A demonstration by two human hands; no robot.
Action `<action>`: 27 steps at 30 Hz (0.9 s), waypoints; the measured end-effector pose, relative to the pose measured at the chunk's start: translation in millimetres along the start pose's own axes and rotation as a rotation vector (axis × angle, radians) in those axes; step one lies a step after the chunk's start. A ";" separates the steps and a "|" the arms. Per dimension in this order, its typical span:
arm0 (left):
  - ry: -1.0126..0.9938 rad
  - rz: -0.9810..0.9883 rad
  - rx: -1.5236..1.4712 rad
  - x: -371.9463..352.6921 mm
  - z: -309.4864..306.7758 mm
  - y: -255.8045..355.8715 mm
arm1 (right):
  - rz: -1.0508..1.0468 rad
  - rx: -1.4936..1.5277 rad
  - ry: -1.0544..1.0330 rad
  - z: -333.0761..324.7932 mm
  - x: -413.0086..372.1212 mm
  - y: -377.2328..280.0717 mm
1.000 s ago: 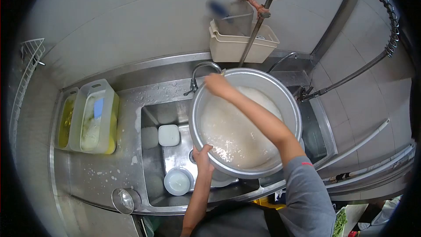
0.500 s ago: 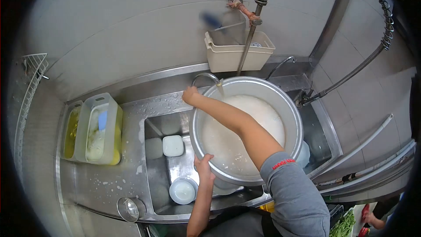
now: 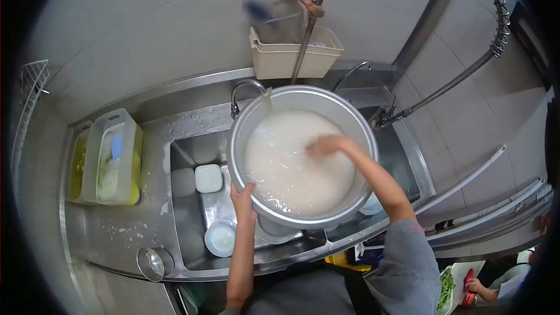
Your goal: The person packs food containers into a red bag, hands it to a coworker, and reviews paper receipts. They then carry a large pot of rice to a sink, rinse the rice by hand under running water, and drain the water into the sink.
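Note:
A large round metal pot stands over the sinks, filled with cloudy white liquid. My left hand grips its rim at the near left, thumb on top. Over the liquid, right of its middle, is my right hand, its fingers smeared by motion and right at the surface. A curved tap at the back left ends in a pale nozzle above the pot's rim.
The left sink holds a square white container and a round white bowl. Yellowish plastic tubs and a metal cup stand further left. Behind the pot is a cream bin; a hose hangs at right. Another person's hand shows lower right.
My right hand has left the tap's base and come down over the liquid in the pot. My left hand stays on the rim. The whole view has shifted slightly.

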State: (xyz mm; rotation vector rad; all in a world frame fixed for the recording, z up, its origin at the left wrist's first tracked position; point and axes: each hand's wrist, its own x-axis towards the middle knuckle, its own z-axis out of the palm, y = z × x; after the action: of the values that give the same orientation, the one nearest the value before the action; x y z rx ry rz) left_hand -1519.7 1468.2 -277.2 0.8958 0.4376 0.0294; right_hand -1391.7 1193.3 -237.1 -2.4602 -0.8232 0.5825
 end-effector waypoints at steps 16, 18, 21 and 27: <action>-0.065 0.111 0.419 51.5 -17.6 29.3 | 0.490 1.077 1.326 93.3 -189.9 12.9; -0.073 0.062 0.372 39.5 -15.4 31.8 | 0.480 1.063 1.372 81.2 -201.9 -9.2; -0.110 -0.026 0.356 36.8 -30.8 19.3 | 0.392 1.041 1.343 55.6 -223.6 -42.8; -0.150 -0.136 0.254 22.1 -36.6 -19.7 | 0.413 0.912 1.382 42.1 -269.1 -70.7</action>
State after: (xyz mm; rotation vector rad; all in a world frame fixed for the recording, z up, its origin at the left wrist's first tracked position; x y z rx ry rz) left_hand -1516.5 1487.7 -320.0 1.1073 0.3664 -0.2210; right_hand -1640.9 1083.1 -167.1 -1.5343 0.4468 -0.5504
